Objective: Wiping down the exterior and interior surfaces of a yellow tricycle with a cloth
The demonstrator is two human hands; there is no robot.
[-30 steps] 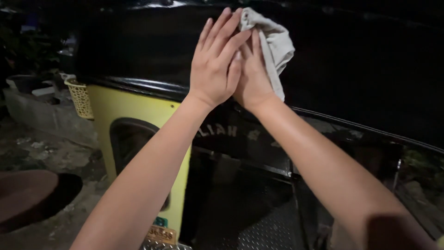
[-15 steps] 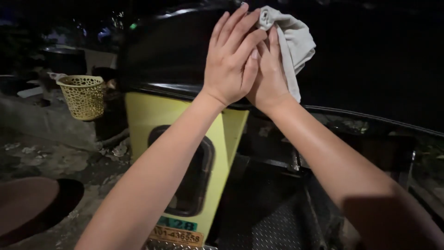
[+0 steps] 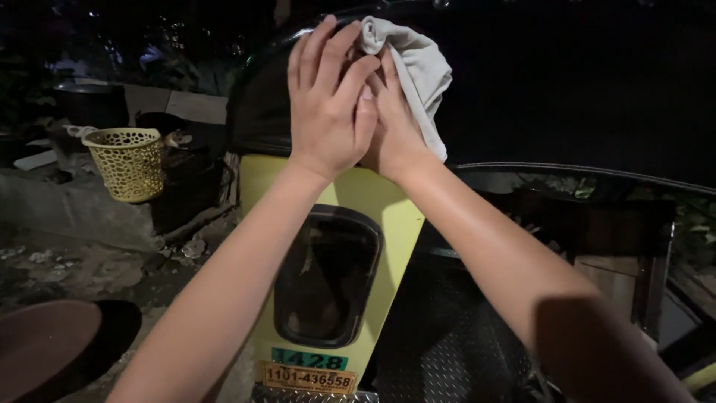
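Hands number two, cloth one, basket one in the head view. Left hand (image 3: 328,104) lies flat, fingers spread, over the right hand (image 3: 391,127), which presses a crumpled pale grey cloth (image 3: 414,63) against the black roof (image 3: 559,82) of a yellow vehicle (image 3: 373,201). Yellow basket (image 3: 127,160) stands left. Since half a second ago, hands and cloth have slid left along the roof.
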